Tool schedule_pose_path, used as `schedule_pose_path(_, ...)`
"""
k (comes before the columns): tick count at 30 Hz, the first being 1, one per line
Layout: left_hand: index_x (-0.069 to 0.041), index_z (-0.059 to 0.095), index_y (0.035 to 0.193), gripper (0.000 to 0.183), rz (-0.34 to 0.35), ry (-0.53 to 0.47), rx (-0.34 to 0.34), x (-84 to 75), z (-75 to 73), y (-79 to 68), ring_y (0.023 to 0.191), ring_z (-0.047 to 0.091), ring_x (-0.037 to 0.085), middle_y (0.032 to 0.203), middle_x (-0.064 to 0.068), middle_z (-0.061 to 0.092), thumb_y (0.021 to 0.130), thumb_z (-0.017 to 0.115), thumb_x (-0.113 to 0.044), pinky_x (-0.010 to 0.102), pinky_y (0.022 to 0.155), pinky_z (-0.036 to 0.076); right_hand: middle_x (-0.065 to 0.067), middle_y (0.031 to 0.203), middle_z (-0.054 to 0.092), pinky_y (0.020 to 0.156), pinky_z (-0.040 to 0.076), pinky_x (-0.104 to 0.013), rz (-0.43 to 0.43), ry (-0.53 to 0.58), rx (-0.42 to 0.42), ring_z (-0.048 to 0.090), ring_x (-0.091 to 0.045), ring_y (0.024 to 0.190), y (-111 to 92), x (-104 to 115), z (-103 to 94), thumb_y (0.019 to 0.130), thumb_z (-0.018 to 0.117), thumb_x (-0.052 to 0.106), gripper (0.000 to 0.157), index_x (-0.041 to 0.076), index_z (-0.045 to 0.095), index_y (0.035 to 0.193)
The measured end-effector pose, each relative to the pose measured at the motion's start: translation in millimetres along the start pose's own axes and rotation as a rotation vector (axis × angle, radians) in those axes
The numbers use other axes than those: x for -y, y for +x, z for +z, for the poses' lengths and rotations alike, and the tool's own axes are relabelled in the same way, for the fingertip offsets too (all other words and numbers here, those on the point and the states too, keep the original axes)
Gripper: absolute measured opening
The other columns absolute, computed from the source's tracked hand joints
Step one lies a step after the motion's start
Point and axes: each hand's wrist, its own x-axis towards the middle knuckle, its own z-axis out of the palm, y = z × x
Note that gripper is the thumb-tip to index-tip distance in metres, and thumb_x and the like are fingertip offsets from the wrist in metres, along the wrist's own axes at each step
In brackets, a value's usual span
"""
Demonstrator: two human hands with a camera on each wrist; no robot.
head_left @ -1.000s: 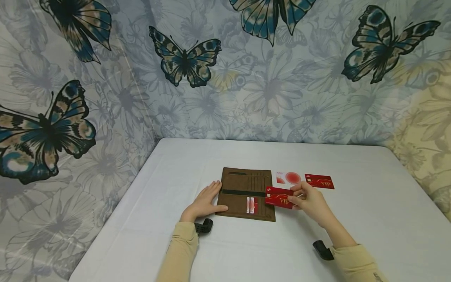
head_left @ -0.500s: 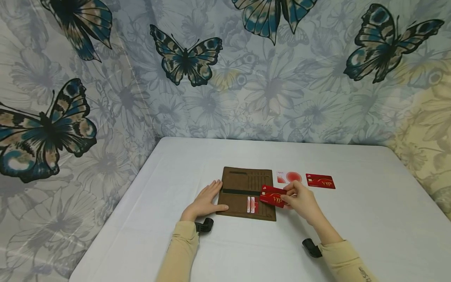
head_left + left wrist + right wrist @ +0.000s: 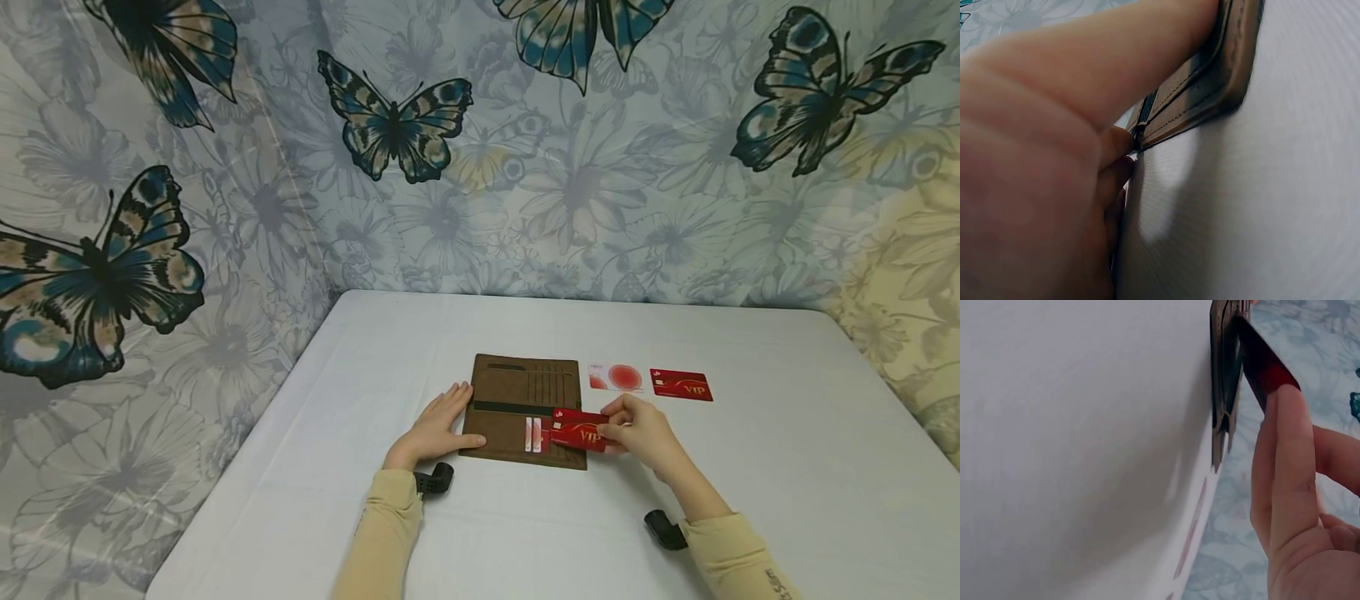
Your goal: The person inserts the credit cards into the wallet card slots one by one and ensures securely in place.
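I see a red VIP card [image 3: 577, 430] poised over the lower right of an unfolded brown wallet [image 3: 498, 387] on a white table [image 3: 300, 500]; its long axis runs left to right — crosswise to the slot edges there — with its right end dipping slightly toward me; the right hand [image 3: 647, 429] is nearer, pinching that right end between thumb and fingers, while the free end points toward the left hand [image 3: 438, 429]; the left hand is spread and grips nothing, thumb and fingers resting at the wallet's left edge.

From the right wrist I see the card tilted, its pinched end raised; whether the far end touches leather I cannot tell; the card is red, with gold-toned lettering and a small chip near its left end — just beside that end, white-and-red cards [image 3: 536, 435] show in the wallet.
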Motion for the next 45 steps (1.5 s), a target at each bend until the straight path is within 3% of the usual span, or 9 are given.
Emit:
schedule_pose_path(8,-0.001,0.015,0.148,0.097,0.000,-0.028,0.011,-1.6,-1.2,-0.9,0.140,0.004,0.024,0.153,0.015,0.011,0.082,0.057,-0.060,0.040,0.111,0.000,-0.007,0.075,0.059,0.056,0.055,-0.029,0.055,-0.068,0.073,0.060,-0.016,0.058,-1,-6,-1.4,0.084,0.066,0.002,0.025,-0.009,0.055,0.105)
schedule_pose_path(14,-0.005,0.015,0.149,0.093,-0.062,0.029,0.042,-1.8,-1.3,1.8,0.140,0.003,0.021,0.153,0.010,0.009,0.083,0.061,-0.053,0.038,0.111,0.001,-0.006,0.070,0.057,0.054,0.054,-0.029,-0.004,-0.188,0.077,0.058,-0.016,0.054,3,-3,-0.1,0.083,0.066,0.003,0.024,-0.009,0.057,0.102)
schedule_pose_path(21,-0.003,0.016,0.148,0.093,-0.060,0.040,0.035,-2.9,-1.4,3.2,0.140,0.005,0.022,0.153,0.011,0.012,0.083,0.062,-0.051,0.039,0.111,0.003,-0.006,0.069,0.054,0.052,0.052,-0.027,-0.016,-0.296,0.091,0.055,-0.014,0.054,6,-4,1.4,0.083,0.067,0.003,0.021,-0.007,0.058,0.098)
schedule_pose_path(33,-0.003,0.016,0.148,0.093,-0.058,0.036,0.039,-4.5,-2.3,2.2,0.140,0.004,0.022,0.153,0.011,0.011,0.084,0.061,-0.052,0.040,0.111,0.003,-0.006,0.065,0.055,0.050,0.052,-0.029,0.014,-0.254,0.107,0.058,-0.017,0.049,7,-1,9.0,0.083,0.067,0.002,0.019,-0.007,0.055,0.095)
schedule_pose_path(45,-0.004,0.016,0.148,0.092,-0.060,0.047,0.041,-3.6,-2.0,1.4,0.140,0.004,0.021,0.153,0.010,0.011,0.084,0.062,-0.051,0.039,0.111,0.002,-0.003,0.060,0.047,0.049,0.041,-0.028,-0.087,-0.327,0.109,0.045,-0.013,0.047,15,0,16.1,0.083,0.067,0.003,0.016,-0.002,0.055,0.092)
